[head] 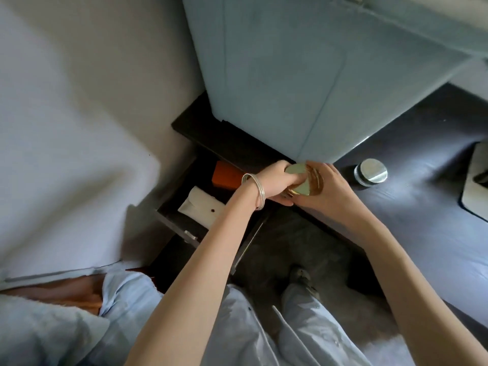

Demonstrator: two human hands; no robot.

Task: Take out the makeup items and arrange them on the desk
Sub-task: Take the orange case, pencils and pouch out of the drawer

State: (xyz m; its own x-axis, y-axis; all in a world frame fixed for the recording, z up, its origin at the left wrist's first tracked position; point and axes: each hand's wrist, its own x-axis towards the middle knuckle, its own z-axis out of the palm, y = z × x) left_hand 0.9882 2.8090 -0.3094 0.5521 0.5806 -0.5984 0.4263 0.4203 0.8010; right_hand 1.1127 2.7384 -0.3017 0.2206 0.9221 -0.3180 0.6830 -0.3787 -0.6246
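Both hands meet over the corner of the dark desk (pixel 412 196), above an open dark drawer (pixel 174 220). My left hand (pixel 274 180), with silver bangles on the wrist, grips a round gold compact with a pale green lid (pixel 299 180). My right hand (pixel 327 188) holds the same compact from the right side, next to a brownish-gold round part (pixel 317 180). Inside the drawer lie an orange box (pixel 227 175) and a white pouch with a snap (pixel 200 210). A dark jar with a silver lid (pixel 371 171) stands on the desk to the right.
A blue padded headboard (pixel 303 75) rises behind the desk and drawer. A grey-white bed (pixel 66 128) fills the left. A white-edged object (pixel 475 186) lies at the desk's right edge. My legs in pale trousers and a foot are below, over dark floor.
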